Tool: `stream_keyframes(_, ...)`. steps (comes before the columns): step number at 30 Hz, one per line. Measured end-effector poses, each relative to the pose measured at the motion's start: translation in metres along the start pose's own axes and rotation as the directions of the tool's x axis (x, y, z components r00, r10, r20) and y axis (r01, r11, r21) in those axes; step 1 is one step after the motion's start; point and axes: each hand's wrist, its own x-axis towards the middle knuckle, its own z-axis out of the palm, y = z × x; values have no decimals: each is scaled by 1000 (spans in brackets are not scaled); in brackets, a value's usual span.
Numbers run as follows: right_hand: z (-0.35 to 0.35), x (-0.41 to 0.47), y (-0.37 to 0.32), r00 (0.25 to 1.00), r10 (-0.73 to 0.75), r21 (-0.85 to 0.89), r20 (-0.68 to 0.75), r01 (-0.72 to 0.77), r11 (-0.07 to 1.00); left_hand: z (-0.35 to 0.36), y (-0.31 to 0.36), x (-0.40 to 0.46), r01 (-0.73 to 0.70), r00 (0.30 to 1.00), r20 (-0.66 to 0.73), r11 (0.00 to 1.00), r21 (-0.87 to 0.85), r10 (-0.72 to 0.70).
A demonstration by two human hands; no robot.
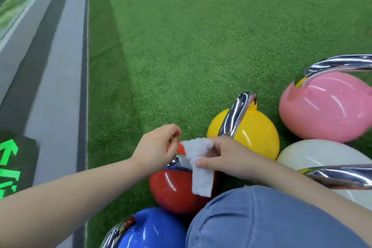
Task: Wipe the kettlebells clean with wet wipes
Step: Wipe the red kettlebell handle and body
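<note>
Here, the right hand [227,157] pinches a limp, soft wet wipe [199,165] draped over the chrome handle [177,162] of the heavy, glossy red kettlebell [173,189] on the turf [181,46], best steadied by that handle, while the left hand [155,147], fingers loosely curled, apparently holds nothing.

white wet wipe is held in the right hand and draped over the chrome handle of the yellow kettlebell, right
Not quite. In the head view the white wet wipe, held in the right hand, drapes over the chrome handle of the glossy red kettlebell, not the yellow kettlebell behind it. The left hand hovers beside it.
</note>
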Motion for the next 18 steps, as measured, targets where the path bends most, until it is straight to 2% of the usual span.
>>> stream_keyframes(6, -3, 8, -43, 996, 78, -52, -34, -80, 995, 1, -3, 0, -1, 1000, -30, 1000, -28, 0)
stream_keyframes(11, 10, 4, -55, 993, 86, -156, -80, -98, 983, 5, -6, 2, -7, 996, -83, 972, -236, -13)
stream_keyframes(14, 26, -19, -74, 979, 44, -85, -198, -61, 994, 3, -5, -8, -17, 994, -105, 941, -339, -20)
stream_keyframes(15, 30, -26, -80, 971, 47, -39, -235, -58, 998, -1, 0, -10, 20, 991, -107, 889, -458, -77)
stream_keyframes(16, 34, -32, -84, 962, 57, -11, -268, -62, 998, -3, 7, -13, 72, 983, -89, 782, -620, -161)
stream_keyframes(18, 40, -36, -95, 950, 81, 5, -301, -83, 997, -20, 21, -15, 197, 956, 73, 437, -877, -285)
